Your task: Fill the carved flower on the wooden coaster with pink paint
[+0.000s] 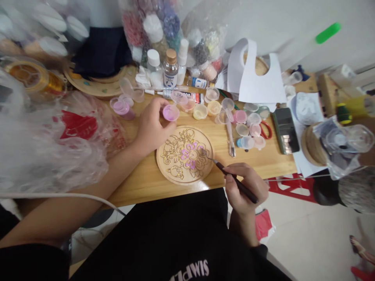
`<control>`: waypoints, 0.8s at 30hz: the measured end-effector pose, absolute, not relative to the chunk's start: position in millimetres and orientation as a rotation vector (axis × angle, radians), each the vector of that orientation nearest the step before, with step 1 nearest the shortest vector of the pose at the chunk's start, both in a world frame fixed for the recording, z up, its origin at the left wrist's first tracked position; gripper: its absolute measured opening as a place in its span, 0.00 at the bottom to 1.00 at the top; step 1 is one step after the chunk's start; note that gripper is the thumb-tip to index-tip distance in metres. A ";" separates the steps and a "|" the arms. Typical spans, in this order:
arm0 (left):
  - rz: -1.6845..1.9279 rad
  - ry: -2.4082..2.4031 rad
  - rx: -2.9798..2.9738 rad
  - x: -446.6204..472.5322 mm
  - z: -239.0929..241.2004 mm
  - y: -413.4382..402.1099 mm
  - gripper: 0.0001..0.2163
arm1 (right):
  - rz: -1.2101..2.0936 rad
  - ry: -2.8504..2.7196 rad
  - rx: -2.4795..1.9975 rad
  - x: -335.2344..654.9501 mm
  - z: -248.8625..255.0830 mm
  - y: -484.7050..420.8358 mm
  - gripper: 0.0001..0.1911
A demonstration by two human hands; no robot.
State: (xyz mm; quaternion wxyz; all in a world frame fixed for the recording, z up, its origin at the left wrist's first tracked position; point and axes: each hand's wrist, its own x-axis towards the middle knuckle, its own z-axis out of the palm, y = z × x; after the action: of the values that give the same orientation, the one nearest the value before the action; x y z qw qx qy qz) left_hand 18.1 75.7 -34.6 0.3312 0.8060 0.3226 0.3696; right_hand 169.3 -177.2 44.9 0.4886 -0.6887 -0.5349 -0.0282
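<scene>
My left hand (155, 127) curls around a small cup of purple paint (170, 112), with the index finger at its back and the thumb at its front. Just below lies a round wooden board (164, 171) with a raised gold outline of flowers and leaves. Several petals of the central flower are filled with light purple. Held like a pen in my right hand (246, 186) is a dark-handled tool (240, 185) with a thin metal tip. That tip reaches the right side of the central flower; its exact shape is too blurred to tell.
Small lidded paint cups (240, 116) crowd the table behind and right of the board, near a clear-handled brush (231, 138), red scissors (266, 130) and a phone (286, 130). Bottles (170, 70) line the back. Plastic bags (84, 156) fill the left; a white cable (73, 195) crosses my left forearm.
</scene>
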 end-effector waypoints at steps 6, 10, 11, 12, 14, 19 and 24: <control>0.980 0.836 2.196 16.4 -31.2 75.3 0.15 | -0.067 -1.299 -1.662 169.7 45.0 -177.0 0.10; 0.993 0.870 2.259 16.4 -32.8 74.8 0.16 | -0.073 -1.317 -1.649 171.5 49.9 -174.6 0.09; 0.992 0.893 2.249 16.6 -33.8 74.2 0.17 | -0.075 -1.325 -1.645 172.6 51.8 -174.1 0.09; 0.997 0.917 2.232 16.7 -34.8 73.6 0.19 | -0.078 -1.334 -1.637 174.1 53.7 -173.7 0.09; 1.031 0.953 2.191 17.0 -36.3 72.5 0.25 | -0.081 -1.346 -1.611 178.1 56.9 -173.5 0.10; 1.205 0.928 2.085 11.6 -23.3 74.1 0.23 | 0.028 -1.297 -1.499 190.5 54.3 -174.2 0.10; 1.063 0.920 1.952 -15.2 16.5 57.5 0.13 | 0.274 -0.974 -1.422 195.7 35.7 -171.7 0.07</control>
State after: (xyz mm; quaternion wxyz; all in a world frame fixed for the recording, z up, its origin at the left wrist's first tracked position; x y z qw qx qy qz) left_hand -15.2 57.5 16.5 0.3599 0.7571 0.3569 0.4122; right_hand 195.7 -171.7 35.7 0.6427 -0.6241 -0.4277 0.1203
